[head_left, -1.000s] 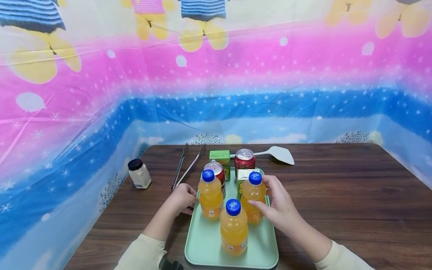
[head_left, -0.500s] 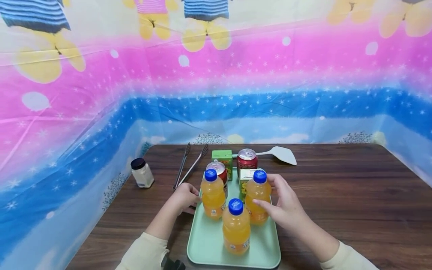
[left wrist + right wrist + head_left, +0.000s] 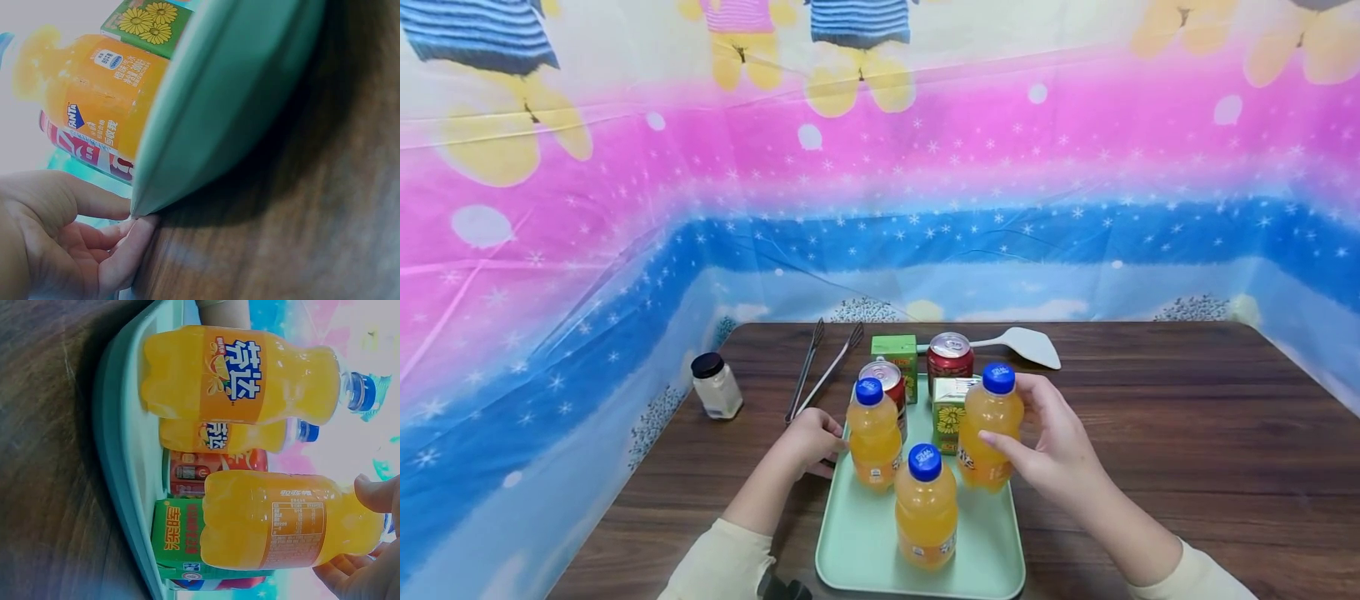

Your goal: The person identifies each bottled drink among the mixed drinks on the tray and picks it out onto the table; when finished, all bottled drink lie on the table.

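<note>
In the head view, my right hand (image 3: 1060, 446) grips an orange soda bottle (image 3: 991, 437) with a blue cap around its upper part. The right wrist view shows that bottle's base (image 3: 215, 519) apart from the light green tray (image 3: 115, 425). At the tray's left rim my left hand (image 3: 808, 437) pinches the edge between thumb and fingers, plainest in the left wrist view (image 3: 75, 231). Two more orange soda bottles stand on the tray, one at the front (image 3: 927, 517) and one beside my left hand (image 3: 874, 442). A green drink carton (image 3: 949, 417) stands just behind the held bottle.
Towards the back are a red can (image 3: 950, 357), another red can (image 3: 883, 377) and a second green carton (image 3: 897, 354). A white spatula (image 3: 1030, 346) lies behind them. Metal tongs (image 3: 820, 371) and a black-lidded jar (image 3: 717, 387) are on the wooden table (image 3: 1187, 433) to the left.
My right hand has lifted its orange soda bottle off the tray and moved it a little right, uncovering more of the green carton. My left hand stays at the tray rim.
</note>
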The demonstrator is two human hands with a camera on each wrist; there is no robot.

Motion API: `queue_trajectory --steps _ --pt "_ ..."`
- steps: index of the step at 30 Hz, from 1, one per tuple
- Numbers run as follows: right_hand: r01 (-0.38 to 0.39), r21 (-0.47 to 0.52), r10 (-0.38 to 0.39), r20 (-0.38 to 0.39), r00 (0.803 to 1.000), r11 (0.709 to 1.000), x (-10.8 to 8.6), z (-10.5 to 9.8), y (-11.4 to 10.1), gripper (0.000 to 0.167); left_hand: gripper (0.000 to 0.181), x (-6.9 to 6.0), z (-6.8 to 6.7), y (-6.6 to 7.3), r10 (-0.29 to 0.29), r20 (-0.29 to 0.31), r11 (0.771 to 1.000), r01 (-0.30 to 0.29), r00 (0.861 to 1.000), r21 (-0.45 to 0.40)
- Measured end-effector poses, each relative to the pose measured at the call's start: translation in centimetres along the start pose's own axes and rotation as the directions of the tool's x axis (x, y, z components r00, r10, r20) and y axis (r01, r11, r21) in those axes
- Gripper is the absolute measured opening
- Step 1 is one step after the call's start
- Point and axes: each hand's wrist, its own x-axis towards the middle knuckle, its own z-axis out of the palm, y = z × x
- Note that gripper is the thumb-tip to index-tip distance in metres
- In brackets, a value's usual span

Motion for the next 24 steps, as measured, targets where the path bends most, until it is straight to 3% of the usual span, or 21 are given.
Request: queue_trajectory --steps 15,24 --pt "-0.019 0.03 0.018 0.016 1.0 0.999 0.2 -1.1 -0.3 0.058 0.014 0.1 0.2 -0.1 -0.003 0.004 1.0 0.003 1.0 -0.016" --pt "-0.086 -0.068 0.086 -0.01 0.996 0.994 0.7 -3.2 -2.0 0.055 0.014 0.1 0.1 -0.1 0.014 0.008 1.0 -0.014 1.0 -0.012"
